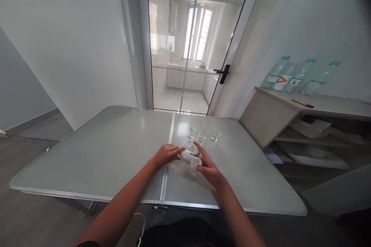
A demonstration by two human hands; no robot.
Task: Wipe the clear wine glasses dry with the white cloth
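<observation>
Between my two hands a clear glass is held on its side, just above the table. My left hand grips its left end, fingers closed around it. My right hand curves around the other end, its thumb pressing a crumpled white tissue against the glass. Where the tissue goes in or around the glass is too small to tell. Just beyond my hands stand several clear stemmed glasses, among them a left one and a right one.
The grey-green folding table has a metal seam across its middle. A low shelf unit adjoins its right side, carrying plastic bottles and a yellow-red stick-like item. Behind the table is a glazed door.
</observation>
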